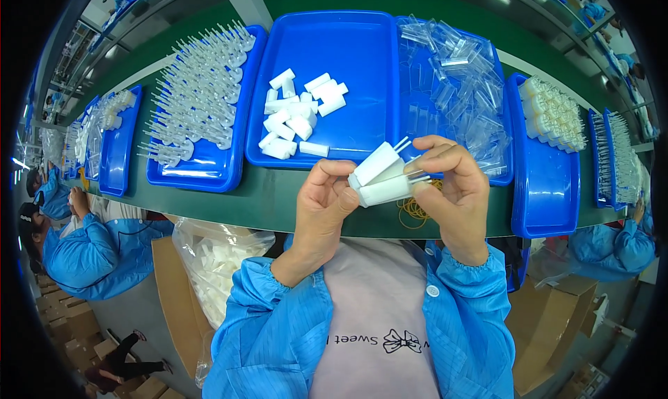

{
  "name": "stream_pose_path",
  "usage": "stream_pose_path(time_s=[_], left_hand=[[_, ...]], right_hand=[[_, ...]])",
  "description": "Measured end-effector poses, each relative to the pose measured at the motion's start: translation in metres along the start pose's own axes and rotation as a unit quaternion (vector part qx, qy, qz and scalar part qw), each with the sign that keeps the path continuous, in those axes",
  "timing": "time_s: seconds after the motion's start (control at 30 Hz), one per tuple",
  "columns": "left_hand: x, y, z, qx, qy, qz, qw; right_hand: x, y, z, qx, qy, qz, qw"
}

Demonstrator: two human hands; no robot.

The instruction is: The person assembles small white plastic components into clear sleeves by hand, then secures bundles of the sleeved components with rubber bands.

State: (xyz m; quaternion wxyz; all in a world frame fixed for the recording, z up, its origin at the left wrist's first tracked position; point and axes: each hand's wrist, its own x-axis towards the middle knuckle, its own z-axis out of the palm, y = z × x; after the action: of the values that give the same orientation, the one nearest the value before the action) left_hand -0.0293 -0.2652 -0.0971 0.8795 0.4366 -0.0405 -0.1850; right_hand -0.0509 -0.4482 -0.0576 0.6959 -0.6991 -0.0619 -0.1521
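In front of my chest, my left hand (321, 203) grips the wide ends of a small bunch of white plastic pieces (379, 168). At least two show, fanned apart, with thin clear or metallic prongs sticking out to the right. At those prongs, my right hand (456, 190) has its thumb and index finger pinched around the lower ones; the upper prongs stand free. Beyond my hands, loose white blocks (299, 117) of similar shape lie heaped in a blue tray (348, 58). What sits between my right fingertips is partly hidden.
A left tray (209, 178) holds many white spiky parts (198, 86). Clear plastic sleeves (463, 86) fill another; a right tray (546, 204) carries stacked clear-and-cream parts (553, 114). Yellow rubber bands (415, 214) lie on the green table (278, 211). Bagged white pieces (216, 267) stand below; co-workers sit either side.
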Motion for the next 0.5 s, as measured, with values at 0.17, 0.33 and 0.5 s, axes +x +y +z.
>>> stream_pose_path(time_s=[0.17, 0.33, 0.5], left_hand=[[0.0, 0.005, 0.006, 0.012, -0.011, 0.073, 0.997], [-0.001, 0.001, 0.0, 0.024, -0.033, 0.117, 0.992], [0.002, 0.002, -0.003, 0.031, -0.036, 0.112, 0.993]], right_hand=[[0.0, 0.0, -0.002, 0.021, -0.023, -0.004, 0.999], [-0.007, -0.001, 0.009, 0.033, -0.018, -0.026, 0.999], [-0.007, 0.002, 0.011, 0.047, -0.011, -0.01, 0.999]])
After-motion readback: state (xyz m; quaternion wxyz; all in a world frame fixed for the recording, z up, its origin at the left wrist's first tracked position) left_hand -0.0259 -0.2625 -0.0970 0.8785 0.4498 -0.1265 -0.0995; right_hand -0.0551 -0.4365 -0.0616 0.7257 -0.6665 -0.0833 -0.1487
